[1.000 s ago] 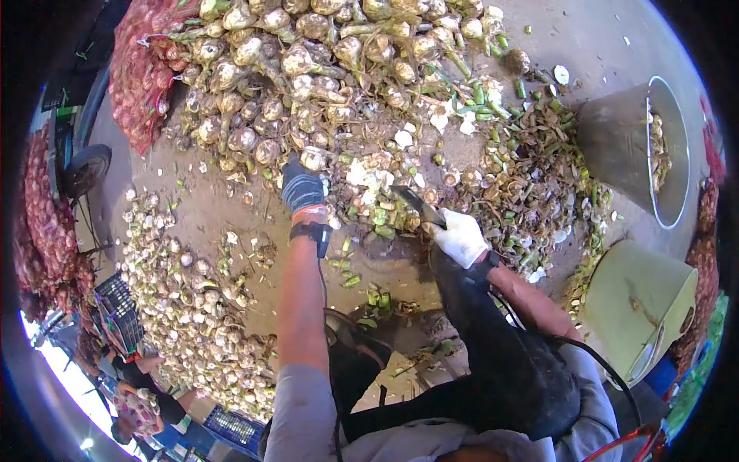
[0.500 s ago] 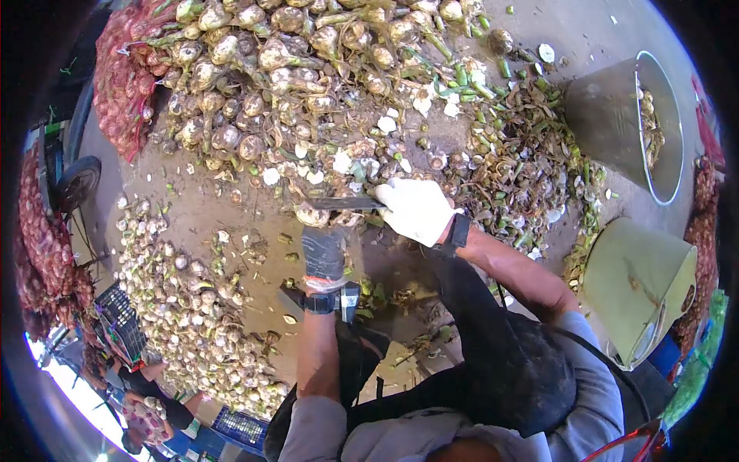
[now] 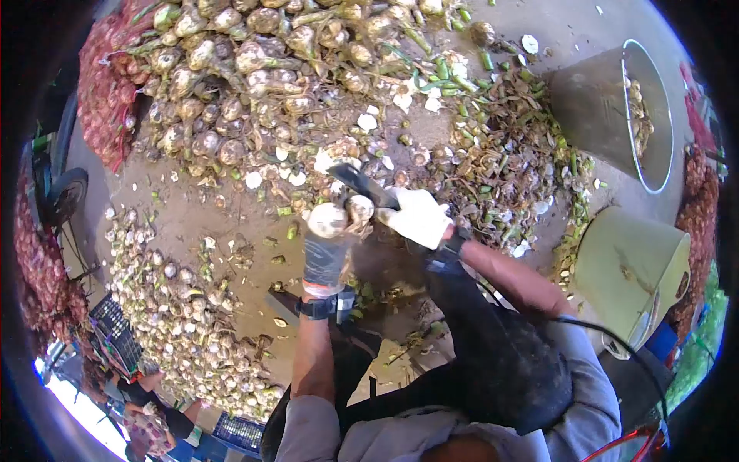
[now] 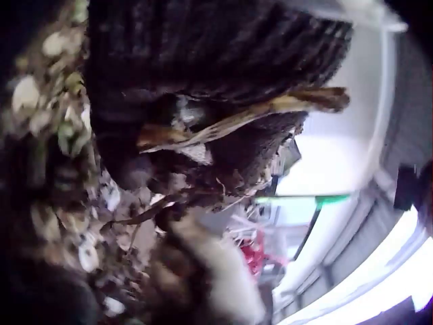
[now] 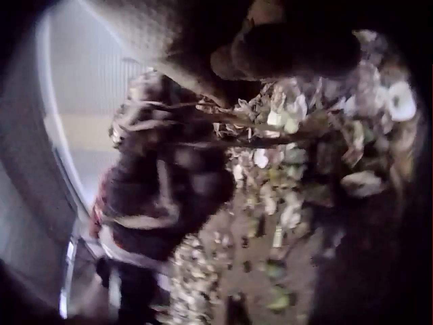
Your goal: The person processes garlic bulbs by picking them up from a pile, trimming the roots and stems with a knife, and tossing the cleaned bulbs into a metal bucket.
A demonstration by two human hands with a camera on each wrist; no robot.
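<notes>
In the head view my left hand [image 3: 325, 262], in a dark grey glove, grips garlic bulbs near my knees. One round bulb [image 3: 327, 220] shows a pale face, and a second bulb [image 3: 359, 209] sits beside it on the right. My right hand [image 3: 419, 218], in a white glove, holds a knife [image 3: 356, 180] by its handle. Its dark blade points up and left, just above the bulbs. A dry strip of stalk [image 4: 250, 122] crosses the dark glove in the left wrist view. The right wrist view is dim and blurred.
Untrimmed garlic [image 3: 254, 58] lies heaped ahead, with peelings and cut stalks [image 3: 512, 142] to the right. A pile of trimmed bulbs [image 3: 185, 308] spreads at left. A metal bucket [image 3: 589, 115] and a green tub [image 3: 627, 269] stand at right; a red mesh sack [image 3: 112, 100] is far left.
My left hand came back from the heap with garlic bulbs. The right hand moved left with the knife, whose blade lay across the bulbs and has since swung up.
</notes>
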